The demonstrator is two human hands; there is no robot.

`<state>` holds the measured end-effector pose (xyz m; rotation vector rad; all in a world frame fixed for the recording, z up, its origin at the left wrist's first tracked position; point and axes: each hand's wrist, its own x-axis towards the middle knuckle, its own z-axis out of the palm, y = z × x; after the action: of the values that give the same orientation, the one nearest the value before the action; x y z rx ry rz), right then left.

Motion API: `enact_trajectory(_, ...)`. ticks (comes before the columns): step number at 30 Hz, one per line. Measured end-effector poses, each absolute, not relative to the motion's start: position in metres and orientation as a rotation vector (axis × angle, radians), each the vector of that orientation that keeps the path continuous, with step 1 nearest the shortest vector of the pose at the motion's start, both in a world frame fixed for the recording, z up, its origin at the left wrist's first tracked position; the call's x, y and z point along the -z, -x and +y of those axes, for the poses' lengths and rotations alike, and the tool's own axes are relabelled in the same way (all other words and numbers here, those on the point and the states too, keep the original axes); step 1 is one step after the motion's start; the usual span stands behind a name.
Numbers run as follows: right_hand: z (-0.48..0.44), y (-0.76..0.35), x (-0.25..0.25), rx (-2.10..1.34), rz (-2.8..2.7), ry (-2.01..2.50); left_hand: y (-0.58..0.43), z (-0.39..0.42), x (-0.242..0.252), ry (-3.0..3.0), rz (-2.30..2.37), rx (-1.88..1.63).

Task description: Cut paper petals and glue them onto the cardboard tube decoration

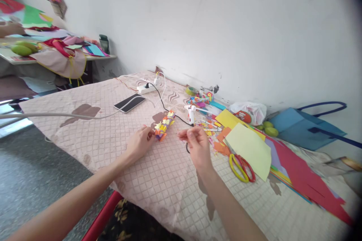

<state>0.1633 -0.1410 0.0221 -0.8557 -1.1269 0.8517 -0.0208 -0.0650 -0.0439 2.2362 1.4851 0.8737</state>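
Observation:
A strip of small paper flowers (164, 125) in yellow, orange and purple is over the patterned tablecloth (166, 180). My left hand (140, 142) has its fingers closed at the near left end of this strip. To the right, my right hand (196, 144) is raised with thumb and fingertips pinched together, apart from the strip. Whatever lies between those fingertips is too small to make out. Just beyond my right hand stands a white glue gun (191, 114) with a black cord. Scissors (242, 167) with yellow and red handles lie right of my right hand.
A phone (129, 103) and a white power strip (146, 89) lie at the back left, with cables across the cloth. Paper scraps (222, 147), coloured sheets (249, 147) and a blue bag (299, 122) line the right side. A second table (97, 58) is far left, with part of another person's arm.

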Motion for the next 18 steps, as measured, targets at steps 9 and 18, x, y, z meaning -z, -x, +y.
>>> enact_trajectory(9,-0.175,-0.283,-0.1,-0.192,-0.936,0.717,0.016,-0.069,0.033,-2.208,1.543,-0.805)
enact_trajectory(18,-0.17,-0.275,-0.022,-0.627,-0.827,1.102,0.015,-0.064,0.035,-2.154,1.53,-0.964)
